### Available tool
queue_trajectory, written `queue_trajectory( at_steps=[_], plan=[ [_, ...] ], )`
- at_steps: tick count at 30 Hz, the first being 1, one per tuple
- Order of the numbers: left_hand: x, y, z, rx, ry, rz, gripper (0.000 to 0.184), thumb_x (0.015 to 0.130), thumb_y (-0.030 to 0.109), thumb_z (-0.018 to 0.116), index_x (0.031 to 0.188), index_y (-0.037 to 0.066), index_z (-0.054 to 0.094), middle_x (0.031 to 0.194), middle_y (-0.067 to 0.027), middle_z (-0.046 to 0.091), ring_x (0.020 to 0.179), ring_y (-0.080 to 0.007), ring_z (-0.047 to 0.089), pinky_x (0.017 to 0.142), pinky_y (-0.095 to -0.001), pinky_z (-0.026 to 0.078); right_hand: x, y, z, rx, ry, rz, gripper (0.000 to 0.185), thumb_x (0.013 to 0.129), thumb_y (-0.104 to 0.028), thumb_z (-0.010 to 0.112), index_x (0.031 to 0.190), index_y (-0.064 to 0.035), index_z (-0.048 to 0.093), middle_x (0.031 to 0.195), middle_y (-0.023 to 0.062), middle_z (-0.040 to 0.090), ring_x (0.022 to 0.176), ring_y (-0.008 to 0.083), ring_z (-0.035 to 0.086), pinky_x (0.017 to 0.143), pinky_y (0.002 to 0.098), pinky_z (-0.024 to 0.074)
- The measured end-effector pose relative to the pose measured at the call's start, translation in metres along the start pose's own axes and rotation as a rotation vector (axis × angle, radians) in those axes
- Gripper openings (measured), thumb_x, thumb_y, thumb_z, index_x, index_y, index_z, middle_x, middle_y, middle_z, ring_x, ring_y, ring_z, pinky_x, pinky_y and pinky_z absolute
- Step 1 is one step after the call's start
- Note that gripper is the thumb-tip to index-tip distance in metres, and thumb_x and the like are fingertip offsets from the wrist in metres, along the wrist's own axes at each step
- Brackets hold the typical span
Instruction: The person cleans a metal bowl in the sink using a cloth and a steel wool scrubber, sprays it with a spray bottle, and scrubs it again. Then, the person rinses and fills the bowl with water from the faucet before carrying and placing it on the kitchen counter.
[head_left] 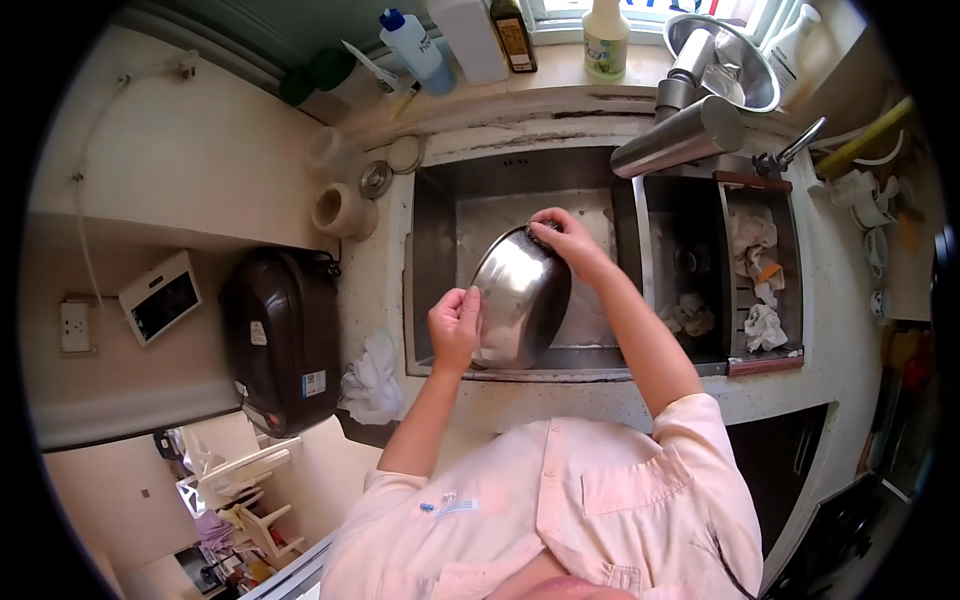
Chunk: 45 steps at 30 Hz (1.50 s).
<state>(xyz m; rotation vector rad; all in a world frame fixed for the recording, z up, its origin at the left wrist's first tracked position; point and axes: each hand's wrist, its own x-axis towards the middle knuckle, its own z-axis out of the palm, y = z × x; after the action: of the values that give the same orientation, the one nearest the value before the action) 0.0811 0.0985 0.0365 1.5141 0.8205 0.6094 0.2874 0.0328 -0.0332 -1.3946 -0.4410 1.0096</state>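
A shiny metal bowl [515,290] is tilted on its side over the large sink basin [590,225]. My left hand [457,325] grips its left rim, thumb uppermost. My right hand [570,243] is closed at the bowl's far edge, around a dark, rough scouring pad [541,232] that looks like steel wool. The pad touches the rim and is partly hidden by my fingers. The steel faucet [680,137] stands to the right of the bowl, beyond my right hand.
A smaller sink compartment [690,215] and a rack with crumpled cloths or paper [765,328] lie right. Bottles, including a spray-type bottle [606,45], and a metal basin [757,80] line the back ledge. A dark appliance [282,335] and white plastic bag [373,380] sit left.
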Motion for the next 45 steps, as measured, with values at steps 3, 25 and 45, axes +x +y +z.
queue_trajectory(
  at_steps=[3,25,45],
  plan=[
    [0.003,0.001,-0.008,-0.216,-0.016,-0.037,0.030,0.090,0.023,0.052,0.064,0.008,0.048,0.055,0.0049,0.049,0.044,-0.0002,0.040,0.038,-0.0164,0.029,-0.016,-0.024,-0.017,0.168,0.015,0.139,0.032,0.079,-0.026,0.063,0.105,-0.0085,0.053,0.094,0.0001,0.055,0.088,0.0095,0.050,0.072,0.0249,0.0415],
    [0.021,0.060,-0.002,-0.058,-0.435,-0.191,0.028,0.090,0.021,0.039,0.098,0.001,0.056,0.083,0.0019,0.055,0.074,-0.0046,0.048,0.068,-0.0197,0.040,-0.018,-0.049,-0.031,0.035,0.264,-0.257,0.024,0.078,-0.020,0.066,0.091,-0.0051,0.052,0.072,-0.0014,0.050,0.064,0.0056,0.044,0.056,0.0214,0.0390],
    [0.009,-0.009,0.027,0.028,-0.098,-0.092,0.031,0.090,0.027,0.050,0.071,0.002,0.055,0.059,0.0055,0.045,0.057,-0.0030,0.036,0.049,-0.0206,0.031,-0.045,-0.043,0.023,-0.654,0.242,-0.523,0.020,0.081,-0.015,0.053,0.095,-0.0007,0.055,0.098,0.0168,0.053,0.095,0.0319,0.049,0.084,0.0380,0.0390]
  ],
)
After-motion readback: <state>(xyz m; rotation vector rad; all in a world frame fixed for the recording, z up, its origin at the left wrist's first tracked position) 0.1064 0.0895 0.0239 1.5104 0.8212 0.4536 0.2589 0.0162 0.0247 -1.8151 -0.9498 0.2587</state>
